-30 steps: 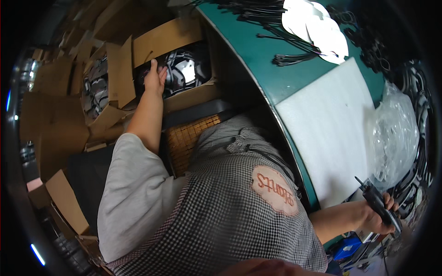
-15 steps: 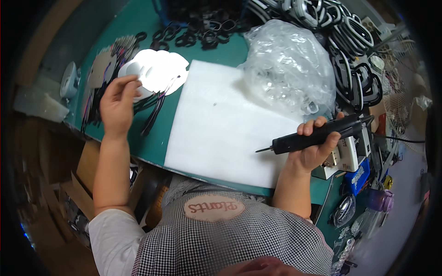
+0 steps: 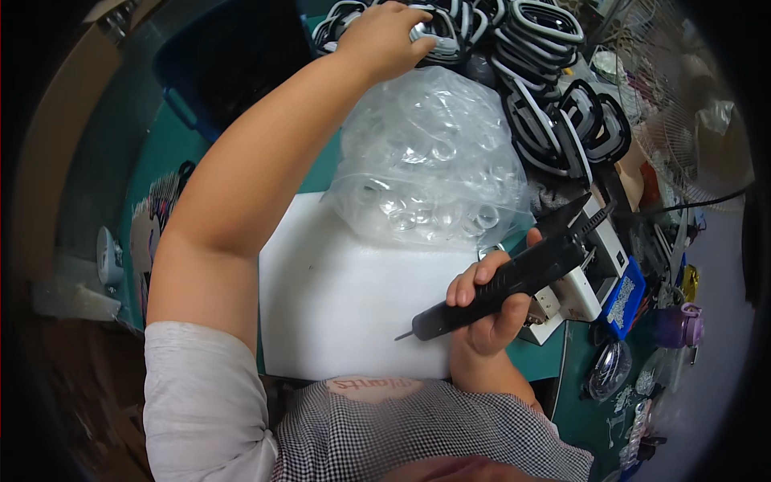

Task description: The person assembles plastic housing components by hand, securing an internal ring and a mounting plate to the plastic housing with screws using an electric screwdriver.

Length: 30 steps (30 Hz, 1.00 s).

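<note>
A: Black and white rings [image 3: 554,96] fill the far end of the green table [image 3: 165,149], and the left hand [image 3: 384,36] is up there now, fingers curled down over the heap. Half a second back it was at the left edge, on the flat white pieces beside the foam.

B: Is it holding one?

A: The fingers are bent over a ring at the top of the pile, but whether they have closed around it I cannot tell; the palm hides the contact.

B: And the right hand?

A: The right hand [image 3: 494,309] is as before, wrapped tight round the black tool [image 3: 502,281], tip pointing left over the near right corner of the foam sheet [image 3: 345,297]. It has hardly shifted.

B: So the reach has swapped sides.

A: Yes. The arm now crosses over the clear bag [image 3: 426,161] of small rings, which lies on the far edge of the foam. I judge the hand is going for a ring from the pile while the tool waits by the foam.
</note>
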Motion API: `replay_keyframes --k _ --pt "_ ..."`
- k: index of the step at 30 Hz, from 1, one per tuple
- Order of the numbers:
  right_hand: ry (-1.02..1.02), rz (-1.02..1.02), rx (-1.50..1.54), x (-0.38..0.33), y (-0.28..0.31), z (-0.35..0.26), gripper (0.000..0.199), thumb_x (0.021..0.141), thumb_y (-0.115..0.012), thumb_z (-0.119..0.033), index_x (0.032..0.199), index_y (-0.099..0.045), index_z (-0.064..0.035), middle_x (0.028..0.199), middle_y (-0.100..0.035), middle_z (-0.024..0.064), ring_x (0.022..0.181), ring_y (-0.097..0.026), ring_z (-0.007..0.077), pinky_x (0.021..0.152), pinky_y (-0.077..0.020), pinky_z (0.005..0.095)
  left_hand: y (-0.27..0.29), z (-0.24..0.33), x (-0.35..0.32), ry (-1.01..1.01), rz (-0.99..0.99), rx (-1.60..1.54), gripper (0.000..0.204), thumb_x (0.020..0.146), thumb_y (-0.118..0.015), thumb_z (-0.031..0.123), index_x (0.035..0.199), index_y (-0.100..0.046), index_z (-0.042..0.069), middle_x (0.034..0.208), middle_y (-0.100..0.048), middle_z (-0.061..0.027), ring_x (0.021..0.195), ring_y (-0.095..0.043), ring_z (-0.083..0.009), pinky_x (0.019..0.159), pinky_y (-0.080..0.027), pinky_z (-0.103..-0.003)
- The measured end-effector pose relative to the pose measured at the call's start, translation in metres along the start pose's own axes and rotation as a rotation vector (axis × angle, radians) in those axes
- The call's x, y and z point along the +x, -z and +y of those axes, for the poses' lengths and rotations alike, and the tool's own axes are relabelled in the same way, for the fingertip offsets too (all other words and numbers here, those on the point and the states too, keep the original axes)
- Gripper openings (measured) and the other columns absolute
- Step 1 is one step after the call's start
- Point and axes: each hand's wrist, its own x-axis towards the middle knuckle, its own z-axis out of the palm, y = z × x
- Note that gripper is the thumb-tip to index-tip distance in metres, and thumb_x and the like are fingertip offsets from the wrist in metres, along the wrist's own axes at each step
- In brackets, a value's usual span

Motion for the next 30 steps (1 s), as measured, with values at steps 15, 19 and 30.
replay_keyframes --k 15,19,30 --pt "-0.046 -0.038 0.058 -0.004 -0.001 -0.012 0.087 0.088 -0.069 -0.036 0.149 -0.012 -0.0125 0.091 -0.055 0.0134 0.064 -0.061 0.0192 0.058 -0.0554 0.0343 -0.018 0.011 0.024 0.127 -0.037 0.071 0.053 0.073 -0.075 0.044 0.105 -0.070 0.002 0.142 -0.041 -0.0283 0.130 -0.042 -0.0408 0.108 -0.035 -0.043" --pt "-0.019 -0.029 0.019 -0.003 0.001 -0.013 0.080 0.091 -0.063 -0.040 0.149 -0.016 -0.0116 0.090 -0.054 0.0121 0.062 -0.059 0.0183 0.055 -0.0537 0.0330 0.034 0.042 -0.033 0.057 -0.060 0.073 0.047 0.073 -0.077 0.035 0.104 -0.069 0.001 0.143 -0.040 -0.0298 0.130 -0.042 -0.0413 0.107 -0.036 -0.041" --pt "0.001 -0.283 0.263 0.009 0.023 -0.037 0.064 0.095 -0.056 -0.045 0.142 -0.035 -0.0073 0.098 -0.054 0.0120 0.074 -0.052 0.0182 0.066 -0.0455 0.0322 0.059 0.095 -0.253 0.006 -0.284 0.097 0.036 0.066 -0.083 0.031 0.079 -0.063 0.004 0.144 -0.042 -0.0221 0.134 -0.037 -0.0424 0.113 -0.024 -0.055"
